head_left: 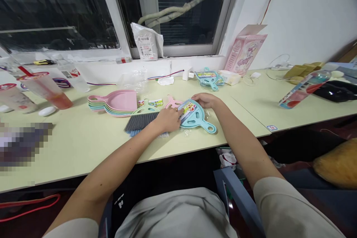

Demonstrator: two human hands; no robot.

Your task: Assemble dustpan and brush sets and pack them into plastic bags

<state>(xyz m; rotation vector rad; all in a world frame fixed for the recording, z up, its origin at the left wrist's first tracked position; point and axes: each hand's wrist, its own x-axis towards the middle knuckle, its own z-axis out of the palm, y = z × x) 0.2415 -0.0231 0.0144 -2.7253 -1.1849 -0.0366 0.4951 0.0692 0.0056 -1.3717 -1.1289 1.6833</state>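
Observation:
A blue dustpan-and-brush set (198, 116) with a printed label and clear wrapping lies between my hands, its handle toward the lower right. My left hand (169, 119) rests on its left edge, a finger extended onto the label. My right hand (205, 99) has its fingers curled at the set's upper edge. Left of them lie a green brush (143, 117) with grey bristles and blue bristles beneath it. A pink handle (173, 101) shows behind my left hand. Further left sits a stack of dustpans (122, 101), pink on top.
More packaged blue sets (209, 79) lie at the back near a pink box (245, 54). Drink cups (48, 89) stand left, a clear bottle (304, 89) leans right. A white package (146, 44) rests against the window. The table's front edge (178, 155) runs before my body.

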